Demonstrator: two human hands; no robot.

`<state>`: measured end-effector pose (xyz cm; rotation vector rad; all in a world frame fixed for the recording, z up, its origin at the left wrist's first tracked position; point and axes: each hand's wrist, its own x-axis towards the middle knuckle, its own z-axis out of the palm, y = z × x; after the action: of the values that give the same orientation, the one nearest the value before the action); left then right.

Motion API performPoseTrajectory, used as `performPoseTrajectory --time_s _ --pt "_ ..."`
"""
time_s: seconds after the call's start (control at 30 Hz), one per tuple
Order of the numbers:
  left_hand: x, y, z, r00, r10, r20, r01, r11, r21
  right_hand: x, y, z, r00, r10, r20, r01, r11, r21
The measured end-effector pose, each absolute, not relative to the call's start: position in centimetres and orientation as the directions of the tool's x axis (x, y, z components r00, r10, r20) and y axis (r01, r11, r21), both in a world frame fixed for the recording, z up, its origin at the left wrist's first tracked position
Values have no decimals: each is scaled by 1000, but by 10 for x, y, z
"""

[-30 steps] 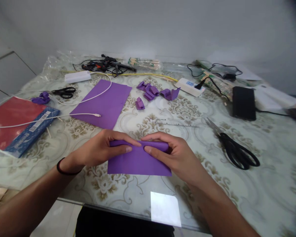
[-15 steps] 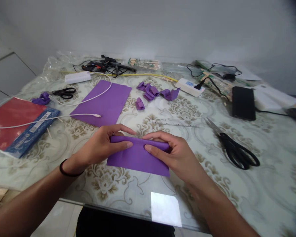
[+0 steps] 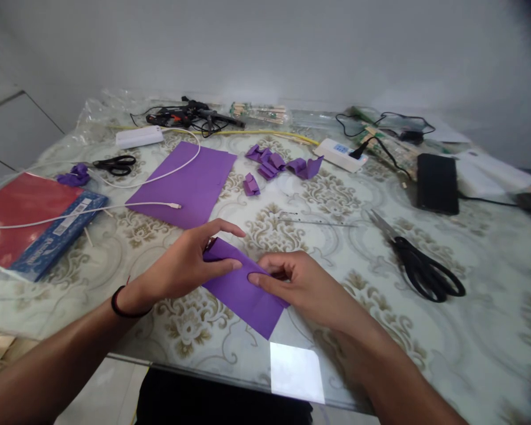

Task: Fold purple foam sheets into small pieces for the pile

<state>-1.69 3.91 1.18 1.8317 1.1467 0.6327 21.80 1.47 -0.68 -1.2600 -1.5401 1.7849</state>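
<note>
Between my hands, above the table's front part, is a purple sheet of paper (image 3: pixel 248 295) with its far edge folded over. My left hand (image 3: pixel 199 254) grips its left end, thumb on the near face and the index finger stretched out beyond the fold. My right hand (image 3: pixel 292 280) pinches the fold near the right end, thumb on top; its other fingertips are hidden behind the paper. The sheet slants, its right end nearer to me. Beyond my left hand lie larger flat purple sheets (image 3: pixel 186 183). Several small folded purple paper pieces (image 3: pixel 272 165) sit farther back.
Black-handled scissors (image 3: pixel 418 265) lie on the right, near a black phone-like slab (image 3: pixel 437 183). A smaller pair of scissors (image 3: pixel 117 166), a white cable (image 3: pixel 159 205) and a red-and-blue packet (image 3: pixel 48 224) are at left. A white power strip (image 3: pixel 340 154) and a clear ruler (image 3: pixel 316 221) lie farther back.
The purple sheet has turned, its right end swinging toward me. My right hand has moved a little left and nearer along the fold; my left hand keeps its hold.
</note>
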Motion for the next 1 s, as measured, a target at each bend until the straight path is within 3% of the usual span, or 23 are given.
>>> performPoseTrajectory --time_s 1.0 --pt "-25 44 11 494 864 -94 430 -149 890 218 16 -3 -452 816 -361 194 -305 -932"
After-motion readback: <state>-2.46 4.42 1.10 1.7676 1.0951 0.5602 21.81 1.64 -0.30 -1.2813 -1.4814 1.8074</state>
